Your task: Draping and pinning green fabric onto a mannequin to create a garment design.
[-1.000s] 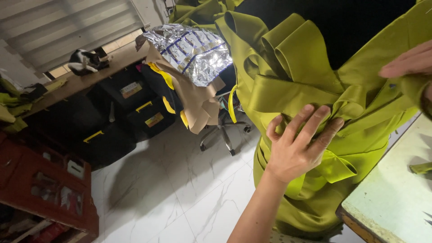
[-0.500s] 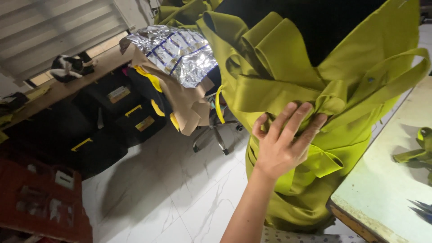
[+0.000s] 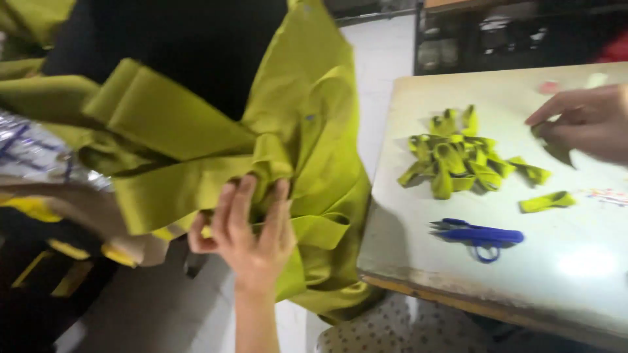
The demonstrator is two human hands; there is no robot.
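Note:
A large olive-green fabric piece (image 3: 196, 157) with wide straps and folds hangs at the left, off the table's edge. My left hand (image 3: 245, 235) reaches up into it, fingertips tucked into a fold at its middle. My right hand (image 3: 582, 121) hovers over the far right of the pale table (image 3: 589, 261), fingers pointing left, just right of a heap of short green strap loops (image 3: 458, 153). A dark shape lies under its fingers; motion blur hides whether it holds anything. One loose strap loop (image 3: 546, 201) lies apart from the heap.
Blue thread snips (image 3: 477, 234) lie on the table in front of the loops. A silver foil-lined piece (image 3: 33, 153) and dark bags with yellow trim (image 3: 39, 274) are at the far left. Shelving (image 3: 497, 33) stands beyond the table.
The view has swung right, bringing the table, loops and snips into sight. My left hand stays on the green fabric. My right hand has come in over the table.

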